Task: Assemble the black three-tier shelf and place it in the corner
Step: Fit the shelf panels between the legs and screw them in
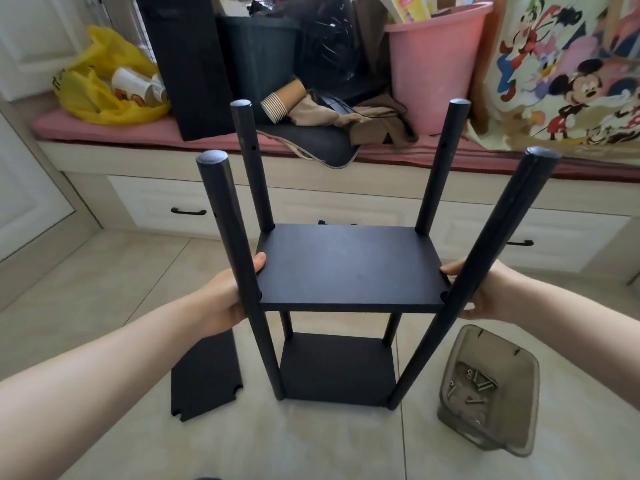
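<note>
A black shelf frame stands on the tiled floor with a bottom board [337, 368] and several upright black poles, the near left pole [230, 244] among them. A second black board [351, 268] sits level between the poles about halfway up. My left hand [228, 296] grips this middle board's left edge, thumb on top. My right hand [485, 292] holds its right edge, partly hidden behind the near right pole [485, 258]. A third black board [207, 375] with notched corners lies flat on the floor at the left.
A grey translucent plastic tub [498, 355] holding several screws lies on the floor at the right. Behind stands a white drawer bench [194, 199] with a pink cushion, a yellow bag [104, 88], a pink bucket [429, 67] and dark clutter.
</note>
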Tool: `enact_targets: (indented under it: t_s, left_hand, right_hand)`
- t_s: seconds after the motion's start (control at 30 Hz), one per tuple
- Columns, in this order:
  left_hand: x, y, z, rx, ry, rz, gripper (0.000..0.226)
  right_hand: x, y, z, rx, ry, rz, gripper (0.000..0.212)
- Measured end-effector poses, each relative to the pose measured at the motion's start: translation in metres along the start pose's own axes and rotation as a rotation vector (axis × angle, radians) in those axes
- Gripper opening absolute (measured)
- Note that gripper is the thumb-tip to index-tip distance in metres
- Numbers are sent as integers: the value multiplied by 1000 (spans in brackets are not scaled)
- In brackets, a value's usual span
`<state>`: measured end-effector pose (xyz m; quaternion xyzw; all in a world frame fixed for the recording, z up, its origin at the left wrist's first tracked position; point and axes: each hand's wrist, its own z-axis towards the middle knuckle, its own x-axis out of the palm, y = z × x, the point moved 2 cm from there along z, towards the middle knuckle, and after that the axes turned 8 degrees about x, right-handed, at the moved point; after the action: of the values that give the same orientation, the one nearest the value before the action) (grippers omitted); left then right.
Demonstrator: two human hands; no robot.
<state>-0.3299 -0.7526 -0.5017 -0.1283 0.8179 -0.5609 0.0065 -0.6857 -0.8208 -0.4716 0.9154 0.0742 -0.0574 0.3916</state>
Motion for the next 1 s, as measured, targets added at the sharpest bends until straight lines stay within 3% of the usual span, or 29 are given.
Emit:
enact_targets:
  t_s: [0.33, 0.77, 1.0]
  left_hand:
    - [-7, 12, 5, -7, 0, 29, 46]
    - [-6, 15, 11, -11, -104, -13, 32]
    - [1, 24, 3, 31, -280, -1, 27]
  right_hand:
    - [5, -14, 11, 26, 28, -5, 19]
    - [7, -11, 26, 37, 16, 1, 12]
    - [6, 12, 38, 20, -67, 14, 12]
